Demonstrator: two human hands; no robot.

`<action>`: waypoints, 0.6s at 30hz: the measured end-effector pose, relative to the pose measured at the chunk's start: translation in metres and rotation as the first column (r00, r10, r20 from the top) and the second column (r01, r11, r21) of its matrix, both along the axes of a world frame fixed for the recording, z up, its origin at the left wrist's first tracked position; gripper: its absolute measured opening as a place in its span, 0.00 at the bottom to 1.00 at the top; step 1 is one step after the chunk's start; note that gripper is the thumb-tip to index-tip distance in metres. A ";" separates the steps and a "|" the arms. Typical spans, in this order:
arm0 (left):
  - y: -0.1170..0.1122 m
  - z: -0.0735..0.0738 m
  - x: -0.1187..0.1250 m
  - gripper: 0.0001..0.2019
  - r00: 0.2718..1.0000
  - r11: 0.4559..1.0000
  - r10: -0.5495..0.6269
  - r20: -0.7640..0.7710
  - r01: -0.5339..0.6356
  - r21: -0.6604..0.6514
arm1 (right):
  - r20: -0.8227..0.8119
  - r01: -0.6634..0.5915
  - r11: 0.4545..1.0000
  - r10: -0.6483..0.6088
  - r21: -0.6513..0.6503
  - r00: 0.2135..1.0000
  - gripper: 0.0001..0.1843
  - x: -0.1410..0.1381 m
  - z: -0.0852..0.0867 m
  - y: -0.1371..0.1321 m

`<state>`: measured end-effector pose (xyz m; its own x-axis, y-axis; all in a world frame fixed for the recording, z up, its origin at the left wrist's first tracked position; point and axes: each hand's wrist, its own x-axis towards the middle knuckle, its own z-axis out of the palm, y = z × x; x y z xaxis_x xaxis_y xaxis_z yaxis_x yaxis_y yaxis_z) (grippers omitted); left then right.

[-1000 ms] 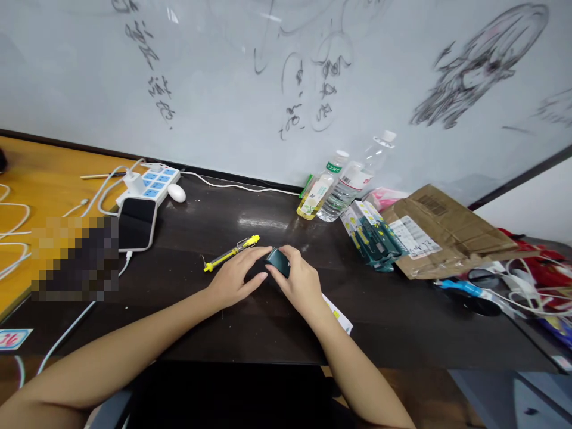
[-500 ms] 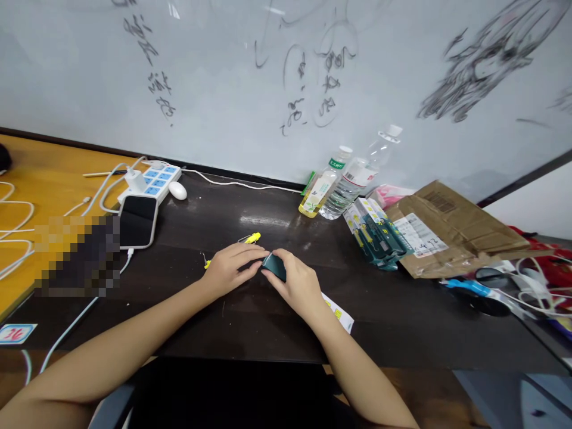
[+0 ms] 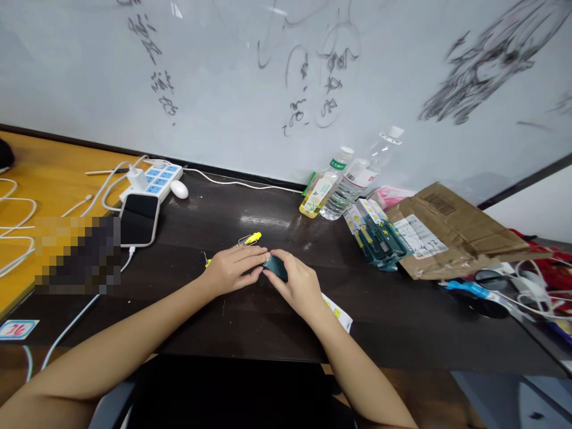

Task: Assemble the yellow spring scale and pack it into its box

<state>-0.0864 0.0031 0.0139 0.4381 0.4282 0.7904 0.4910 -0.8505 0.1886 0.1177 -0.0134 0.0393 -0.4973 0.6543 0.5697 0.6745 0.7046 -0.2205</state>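
Note:
My right hand rests on the dark table with its fingers closed around a small dark teal object. My left hand lies beside it, fingers curled, with the fingertips touching the same object. Just behind my left hand lies a yellow pen-like tool, partly hidden by the hand. A white printed paper strip lies under my right wrist.
A phone on a cable, a white-and-blue power strip and a small white mouse-shaped object lie at the left. Two plastic bottles, teal packaged boxes, a cardboard parcel and tangled cables fill the right. A whiteboard wall stands behind.
My left hand has slid closer to my right hand, covering more of the yellow tool, and its fingertips now meet the teal object. My right hand stays nearly still.

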 end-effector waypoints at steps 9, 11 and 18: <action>-0.013 0.000 0.015 0.26 0.953 0.886 -0.199 0.228 0.274 -0.373 | -0.100 0.051 0.999 -0.051 0.000 0.994 0.20 0.005 0.000 0.003; -0.016 0.000 0.018 0.31 0.956 0.862 -0.212 0.201 0.280 -0.422 | -0.119 0.066 0.998 -0.066 -0.004 0.991 0.20 0.008 0.000 0.005; -0.010 0.000 0.014 0.28 0.973 0.891 -0.184 0.142 0.226 -0.394 | -0.048 0.008 1.000 -0.008 -0.011 0.999 0.22 0.011 -0.004 0.009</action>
